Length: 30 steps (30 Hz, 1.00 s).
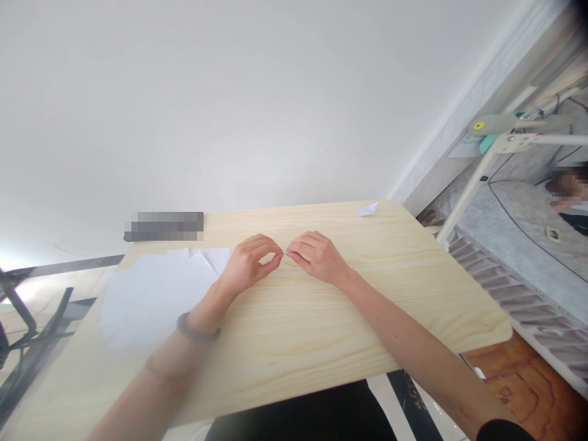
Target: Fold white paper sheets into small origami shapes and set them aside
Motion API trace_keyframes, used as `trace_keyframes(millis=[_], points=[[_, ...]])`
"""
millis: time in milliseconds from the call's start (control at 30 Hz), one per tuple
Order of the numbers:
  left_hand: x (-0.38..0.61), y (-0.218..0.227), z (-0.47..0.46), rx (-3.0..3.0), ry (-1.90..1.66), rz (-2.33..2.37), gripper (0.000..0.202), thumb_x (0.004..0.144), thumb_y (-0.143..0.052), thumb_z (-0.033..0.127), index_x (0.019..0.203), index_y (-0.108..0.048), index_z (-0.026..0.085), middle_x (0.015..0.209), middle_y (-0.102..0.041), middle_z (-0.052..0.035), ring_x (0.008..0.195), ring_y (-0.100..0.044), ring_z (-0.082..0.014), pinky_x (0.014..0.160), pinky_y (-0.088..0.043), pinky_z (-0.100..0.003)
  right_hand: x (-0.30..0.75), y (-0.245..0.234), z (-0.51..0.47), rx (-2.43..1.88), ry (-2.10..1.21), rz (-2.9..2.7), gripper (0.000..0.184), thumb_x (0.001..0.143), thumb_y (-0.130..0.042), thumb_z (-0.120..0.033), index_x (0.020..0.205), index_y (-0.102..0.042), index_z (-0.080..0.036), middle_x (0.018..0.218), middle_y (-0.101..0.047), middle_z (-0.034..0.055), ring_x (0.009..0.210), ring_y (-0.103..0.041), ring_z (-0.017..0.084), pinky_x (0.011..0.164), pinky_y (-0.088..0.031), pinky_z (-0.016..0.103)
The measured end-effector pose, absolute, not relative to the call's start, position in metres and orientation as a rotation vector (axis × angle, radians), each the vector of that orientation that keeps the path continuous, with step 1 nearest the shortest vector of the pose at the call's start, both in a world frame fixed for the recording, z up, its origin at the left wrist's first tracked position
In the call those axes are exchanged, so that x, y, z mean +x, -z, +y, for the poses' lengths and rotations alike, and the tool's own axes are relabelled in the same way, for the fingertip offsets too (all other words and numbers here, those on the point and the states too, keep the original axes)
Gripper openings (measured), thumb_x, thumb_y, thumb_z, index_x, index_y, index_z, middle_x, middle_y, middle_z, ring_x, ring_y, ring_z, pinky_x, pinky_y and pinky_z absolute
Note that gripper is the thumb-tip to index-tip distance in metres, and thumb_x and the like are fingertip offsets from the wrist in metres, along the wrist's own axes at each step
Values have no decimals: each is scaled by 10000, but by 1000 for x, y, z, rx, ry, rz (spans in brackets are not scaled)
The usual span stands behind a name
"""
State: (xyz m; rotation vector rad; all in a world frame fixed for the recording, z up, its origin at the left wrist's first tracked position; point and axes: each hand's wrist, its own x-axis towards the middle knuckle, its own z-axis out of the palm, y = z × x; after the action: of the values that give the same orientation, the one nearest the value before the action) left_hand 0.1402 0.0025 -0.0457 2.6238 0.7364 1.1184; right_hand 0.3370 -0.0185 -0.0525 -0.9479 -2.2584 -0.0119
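Over the middle of the wooden table (367,318), my left hand (248,262) and my right hand (322,257) meet almost fingertip to fingertip. Both are closed in a pinch, thumb against fingers. Between them shows a tiny white piece (285,253), perhaps paper; most of it is hidden by the fingers, so its shape cannot be made out. Left of my left hand, partly behind its forearm, lie spread sheets of white paper (156,288). A small folded white paper (368,210) rests near the table's far right corner.
A blurred dark box-shaped object (165,226) sits at the table's back left, near the white wall (275,110). To the right stand a white metal frame (473,196) and a grey bed or couch (519,214), where another person (569,190) is partly seen.
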Motion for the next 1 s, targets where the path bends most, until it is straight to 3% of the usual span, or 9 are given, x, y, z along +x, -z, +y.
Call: trace_keyframes(millis=[333, 600, 767, 1000], points=[[141, 46, 1, 2606, -1066, 758, 96, 772, -527, 204, 835, -595, 178, 825, -638, -59, 804, -575, -168, 745, -460, -317, 336, 54, -19, -939, -2, -2297, 168, 860, -420, -237, 904, -578, -202, 875, -621, 34, 816, -544, 145, 744, -394, 302], [137, 48, 4, 2387, -1066, 915, 147, 804, -477, 262, 831, -586, 167, 806, -629, -45, 744, -581, -145, 698, -468, -276, 342, 58, -15, -982, -259, -2073, 138, 838, -456, -250, 892, -571, -196, 849, -604, 36, 799, -563, 134, 726, -450, 266], [140, 52, 2, 2271, -974, 941, 223, 752, -557, 308, 932, -549, 176, 894, -628, -42, 751, -603, -149, 650, -489, -260, 340, 62, -14, -977, -315, -2025, 123, 830, -464, -233, 852, -577, -188, 816, -611, 35, 746, -567, 128, 681, -455, 256], [144, 53, 0, 2299, -970, 967, 133, 775, -544, 295, 846, -573, 186, 788, -645, 6, 723, -610, -120, 658, -469, -216, 334, 62, -17, -930, -348, -2044, 127, 823, -482, -257, 861, -581, -187, 816, -621, 31, 744, -575, 123, 695, -460, 255]])
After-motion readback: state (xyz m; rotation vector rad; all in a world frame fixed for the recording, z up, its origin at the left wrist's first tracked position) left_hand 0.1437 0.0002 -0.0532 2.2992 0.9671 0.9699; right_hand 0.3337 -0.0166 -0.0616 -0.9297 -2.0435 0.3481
